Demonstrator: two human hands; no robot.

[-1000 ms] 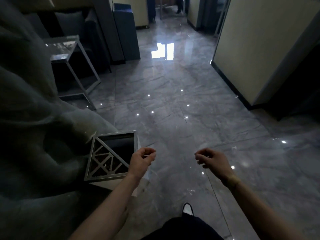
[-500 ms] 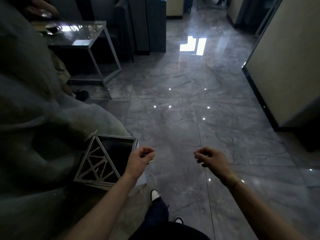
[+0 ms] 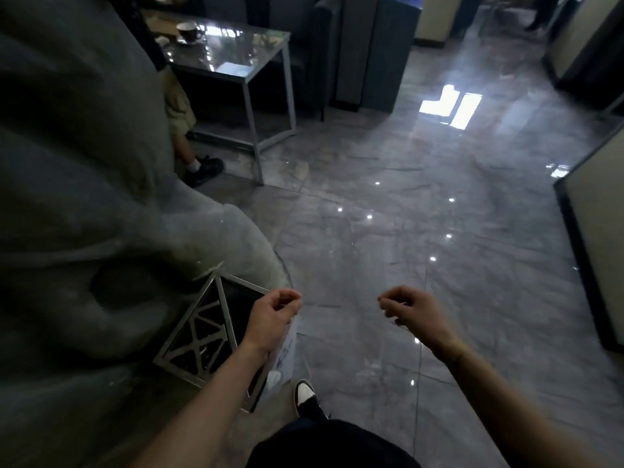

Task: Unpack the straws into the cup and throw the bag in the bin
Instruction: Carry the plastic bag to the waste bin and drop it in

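Observation:
The bin (image 3: 189,336) is a square box with a metal lattice lid and a dark opening, standing on the floor at lower left against a large grey rock-like shape. My left hand (image 3: 273,315) hovers over the bin's right edge, fingers curled in, nothing visible in it. My right hand (image 3: 412,312) hangs over the bare floor to the right, fingers also curled and empty. No bag, straws or task cup show in the head view.
A grey rock-like mass (image 3: 84,197) fills the left side. Beyond it stands a glass-topped metal table (image 3: 236,62) with a teacup (image 3: 187,30), and a seated person's leg and shoe (image 3: 202,167). Glossy tiled floor (image 3: 439,231) stretches ahead; a wall (image 3: 601,248) is at right.
The view has swung left and moved forward; the table and seated person's leg have come into view. Both hands keep the same curled pose, and the bin sits closer under my left wrist.

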